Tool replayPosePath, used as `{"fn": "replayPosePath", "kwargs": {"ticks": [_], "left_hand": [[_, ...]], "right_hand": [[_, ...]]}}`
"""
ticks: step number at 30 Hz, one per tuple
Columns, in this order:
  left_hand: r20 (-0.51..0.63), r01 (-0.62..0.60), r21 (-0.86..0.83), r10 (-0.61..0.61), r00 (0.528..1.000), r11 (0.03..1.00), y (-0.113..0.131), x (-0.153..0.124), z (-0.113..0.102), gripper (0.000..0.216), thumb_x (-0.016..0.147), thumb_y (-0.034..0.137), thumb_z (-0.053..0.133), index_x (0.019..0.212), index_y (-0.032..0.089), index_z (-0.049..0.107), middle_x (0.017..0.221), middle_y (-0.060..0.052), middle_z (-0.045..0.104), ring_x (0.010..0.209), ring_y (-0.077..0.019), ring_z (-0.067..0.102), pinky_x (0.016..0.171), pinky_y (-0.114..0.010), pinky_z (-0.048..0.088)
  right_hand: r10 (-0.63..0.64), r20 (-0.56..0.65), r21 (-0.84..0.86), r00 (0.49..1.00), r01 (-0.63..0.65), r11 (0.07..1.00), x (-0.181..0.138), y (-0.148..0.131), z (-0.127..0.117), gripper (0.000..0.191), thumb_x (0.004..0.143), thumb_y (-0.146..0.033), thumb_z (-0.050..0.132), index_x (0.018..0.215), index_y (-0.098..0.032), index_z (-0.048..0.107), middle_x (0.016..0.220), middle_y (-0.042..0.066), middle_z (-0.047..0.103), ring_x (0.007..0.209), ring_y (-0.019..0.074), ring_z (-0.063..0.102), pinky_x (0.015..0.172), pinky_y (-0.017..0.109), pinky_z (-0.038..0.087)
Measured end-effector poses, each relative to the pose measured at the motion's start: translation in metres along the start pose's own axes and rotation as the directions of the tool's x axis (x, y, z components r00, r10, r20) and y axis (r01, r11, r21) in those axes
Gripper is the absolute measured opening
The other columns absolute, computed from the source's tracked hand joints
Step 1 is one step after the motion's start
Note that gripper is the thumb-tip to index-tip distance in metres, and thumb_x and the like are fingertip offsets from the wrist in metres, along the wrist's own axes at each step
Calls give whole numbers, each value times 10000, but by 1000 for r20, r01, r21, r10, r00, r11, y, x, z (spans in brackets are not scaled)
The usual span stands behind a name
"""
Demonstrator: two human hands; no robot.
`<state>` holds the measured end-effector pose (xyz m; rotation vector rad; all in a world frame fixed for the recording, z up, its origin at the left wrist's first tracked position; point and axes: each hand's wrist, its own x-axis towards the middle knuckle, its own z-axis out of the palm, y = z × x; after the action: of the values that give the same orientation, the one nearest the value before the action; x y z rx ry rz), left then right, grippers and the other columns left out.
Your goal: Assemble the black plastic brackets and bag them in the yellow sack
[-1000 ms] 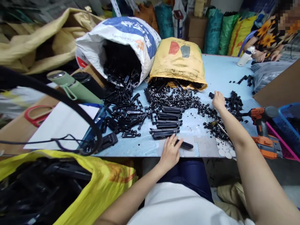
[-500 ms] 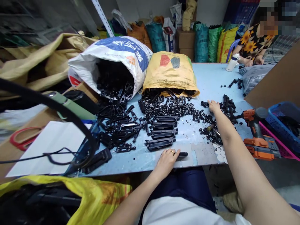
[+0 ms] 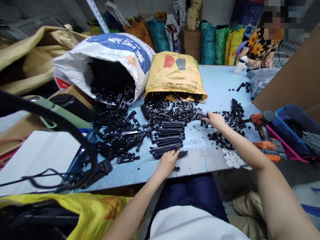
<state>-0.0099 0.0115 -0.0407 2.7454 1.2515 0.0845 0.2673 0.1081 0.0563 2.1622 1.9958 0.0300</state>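
Note:
My left hand [image 3: 168,163] is closed at the near edge of the table, its fingers on a long black plastic part [image 3: 183,153] at the near end of a row of similar parts [image 3: 170,132]. The end of a small black link [image 3: 176,168] shows beside the hand. My right hand [image 3: 215,119] is closed on a short dark grey piece [image 3: 201,113], blurred, above the table between two heaps. Beneath it lies a pile of small black pieces and metal pins [image 3: 223,141]. A heap of black links [image 3: 122,133] spreads to the left.
A white sack [image 3: 112,50] and a yellow sack [image 3: 175,71] lie open toward me, spilling black parts. An orange cordless drill [image 3: 262,126] and a blue basket [image 3: 292,116] stand right. A black cable [image 3: 85,140] loops at left. Across the table sits another person [image 3: 260,46].
My left hand has moved the long black part away from me, up to the row. My right hand has come left from the pile, now with a grey piece. The view has shifted slightly.

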Motion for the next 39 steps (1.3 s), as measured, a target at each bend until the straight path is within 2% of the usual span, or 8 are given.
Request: {"fn": "replayPosePath", "kwargs": {"ticks": [3,6,8,16,19,23,33,39], "left_hand": [[20,-37,-24,37,999,999,-2,1,-5,390,849,78,335,1193,145,507,959,-117,604,869,-209,575,747,-325,452],[26,-65,-90,67,997,994,6,-2,-9,350,871,148,364,1195,144,496,1019,-120,593,927,-218,558,780,-336,449],[20,-64,-157,68,997,986,12,-2,-12,343,886,199,367,1203,141,482,1057,-121,580,974,-222,538,822,-350,442],[129,-41,-269,78,989,962,19,14,-22,333,893,246,349,1187,145,468,1101,-108,561,1026,-223,502,881,-368,405],[136,-35,-258,72,988,965,20,14,-27,360,871,381,418,1151,162,477,1094,-104,562,1034,-245,499,867,-384,406],[99,-39,-256,66,993,966,23,12,-25,569,696,600,582,1041,155,499,992,-104,587,942,-272,543,813,-389,427],[-170,-150,-269,107,980,951,17,2,1,390,774,532,518,904,164,503,825,-73,597,778,-228,604,664,-319,459],[-55,-177,-274,169,984,945,27,18,-11,467,760,586,520,939,154,512,862,-84,603,843,-234,585,708,-325,460]], "right_hand": [[-314,12,111,950,310,944,-56,-18,3,315,918,-431,358,1021,-167,497,919,99,624,728,183,586,579,246,377],[-649,62,177,759,631,755,-107,-26,17,238,895,-391,446,938,-171,525,904,70,615,764,166,580,613,238,376],[-721,101,167,685,703,691,-129,-31,30,228,893,-377,457,921,-166,538,871,65,613,753,163,580,620,245,367],[-602,171,110,780,592,798,-140,-53,60,304,918,-413,385,960,-163,551,866,65,612,804,166,588,582,242,313],[-582,164,99,796,574,813,-140,-56,60,316,915,-432,382,960,-173,558,864,57,612,794,162,585,567,243,292],[-571,111,34,814,571,821,-145,-58,55,353,923,-444,346,961,-174,570,852,65,608,775,163,569,578,251,274],[-614,-21,-81,789,611,787,-151,-64,34,303,935,-379,351,941,-184,583,795,66,594,730,168,531,596,272,240],[-673,-82,34,735,677,735,-133,-40,55,340,917,-425,376,884,-168,596,846,67,597,755,155,522,618,261,288]]}}
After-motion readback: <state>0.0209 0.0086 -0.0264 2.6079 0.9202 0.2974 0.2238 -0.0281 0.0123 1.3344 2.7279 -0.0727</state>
